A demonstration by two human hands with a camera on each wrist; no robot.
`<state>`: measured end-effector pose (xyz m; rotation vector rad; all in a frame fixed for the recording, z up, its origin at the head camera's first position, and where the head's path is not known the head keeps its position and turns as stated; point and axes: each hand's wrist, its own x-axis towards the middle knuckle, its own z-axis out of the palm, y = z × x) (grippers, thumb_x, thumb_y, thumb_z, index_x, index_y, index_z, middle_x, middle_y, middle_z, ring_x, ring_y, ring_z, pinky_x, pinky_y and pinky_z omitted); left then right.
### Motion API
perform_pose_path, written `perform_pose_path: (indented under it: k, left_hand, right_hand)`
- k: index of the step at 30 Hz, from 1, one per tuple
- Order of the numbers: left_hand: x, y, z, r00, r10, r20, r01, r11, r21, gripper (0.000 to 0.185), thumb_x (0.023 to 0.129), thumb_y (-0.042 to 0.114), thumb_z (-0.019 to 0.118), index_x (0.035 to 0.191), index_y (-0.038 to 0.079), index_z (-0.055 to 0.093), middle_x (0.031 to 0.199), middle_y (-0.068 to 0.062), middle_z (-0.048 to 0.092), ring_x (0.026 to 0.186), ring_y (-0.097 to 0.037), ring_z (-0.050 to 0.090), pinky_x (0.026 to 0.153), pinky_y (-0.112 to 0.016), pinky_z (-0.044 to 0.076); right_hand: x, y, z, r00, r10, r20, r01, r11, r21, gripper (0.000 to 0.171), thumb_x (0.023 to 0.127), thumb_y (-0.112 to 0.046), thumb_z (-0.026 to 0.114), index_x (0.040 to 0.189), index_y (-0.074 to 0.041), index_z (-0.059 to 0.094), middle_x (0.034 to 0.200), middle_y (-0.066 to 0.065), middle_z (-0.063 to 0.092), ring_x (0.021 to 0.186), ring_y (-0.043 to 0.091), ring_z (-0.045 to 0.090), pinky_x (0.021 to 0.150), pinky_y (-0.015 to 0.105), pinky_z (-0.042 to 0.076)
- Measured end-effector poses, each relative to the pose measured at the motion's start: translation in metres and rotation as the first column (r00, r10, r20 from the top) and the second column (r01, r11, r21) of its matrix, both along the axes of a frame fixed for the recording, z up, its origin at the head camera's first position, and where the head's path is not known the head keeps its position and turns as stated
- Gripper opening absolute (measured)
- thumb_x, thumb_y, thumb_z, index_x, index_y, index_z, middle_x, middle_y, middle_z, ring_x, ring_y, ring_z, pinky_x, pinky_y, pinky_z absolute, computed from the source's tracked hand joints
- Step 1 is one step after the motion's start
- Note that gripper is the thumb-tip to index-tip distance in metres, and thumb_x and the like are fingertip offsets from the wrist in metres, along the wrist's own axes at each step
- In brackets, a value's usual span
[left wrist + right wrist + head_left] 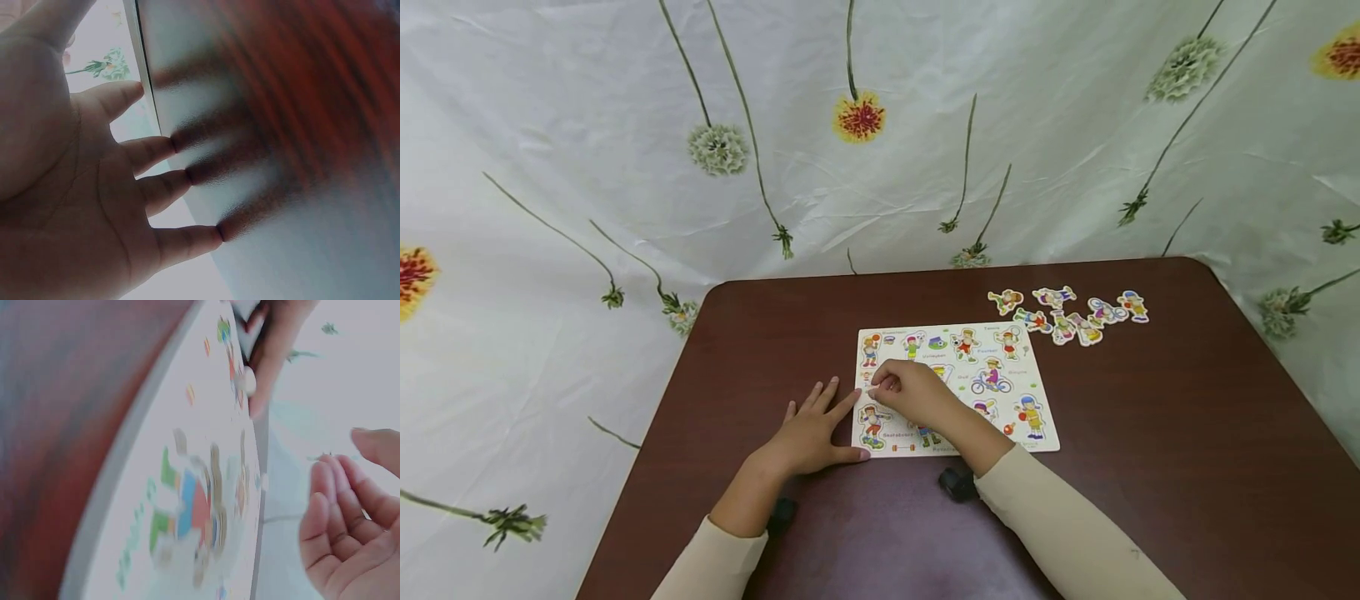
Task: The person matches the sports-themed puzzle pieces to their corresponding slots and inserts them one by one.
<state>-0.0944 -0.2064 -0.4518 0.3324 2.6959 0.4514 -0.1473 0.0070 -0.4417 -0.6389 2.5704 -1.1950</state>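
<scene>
My left hand lies flat on the dark brown table, fingers straight and spread, their tips touching the left edge of the white puzzle board. My right hand rests over the board's left half with fingers curled — whether they pinch a peg I cannot tell. Printed words on the board read "Volleyball", "Golf", "Bicycle" and "Skateboard"; the rest is too small to read. Loose figure pieces lie beyond the board's far right corner, well apart from both hands. Behind the table hangs a white cloth printed with long-stemmed flowers — red-yellow and pale green.
</scene>
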Motion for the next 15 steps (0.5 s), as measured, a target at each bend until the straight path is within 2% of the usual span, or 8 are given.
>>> perform_pose_path:
  k: [6,9,15]
  left_hand:
    - [0.0,0.001,0.001,1.0,0.008,0.001,-0.008,1.0,-0.004,0.097,0.083,0.06,0.075,0.161,0.026,0.03,0.17,-0.018,0.012,0.158,-0.042,0.009,0.117,-0.076,0.012]
    - [0.0,0.001,0.0,1.0,0.012,0.003,-0.012,1.0,-0.003,0.097,0.082,0.061,0.075,0.161,0.027,0.029,0.17,-0.017,0.012,0.158,-0.042,0.009,0.117,-0.076,0.011]
    - [0.0,0.0,-0.002,1.0,0.012,0.005,-0.012,1.0,-0.002,0.098,0.082,0.061,0.075,0.161,0.029,0.028,0.171,-0.016,0.011,0.158,-0.041,0.007,0.118,-0.075,0.01]
  right_hand:
    - [-0.013,0.022,0.003,0.986,-0.157,0.054,0.164,0.971,-0.173,0.022,0.098,-0.029,0.069,0.113,-0.013,0.07,0.099,-0.001,0.071,0.089,0.014,0.064,0.079,0.032,0.052]
    - [-0.019,0.033,0.002,0.975,-0.218,0.051,0.224,0.954,-0.199,0.024,0.099,-0.031,0.067,0.115,-0.014,0.069,0.104,0.001,0.071,0.094,0.017,0.064,0.083,0.033,0.053]
    - [-0.03,0.054,0.002,0.958,-0.283,0.05,0.287,0.931,-0.224,0.026,0.1,-0.03,0.065,0.118,-0.011,0.067,0.107,0.005,0.068,0.097,0.021,0.063,0.085,0.036,0.053]
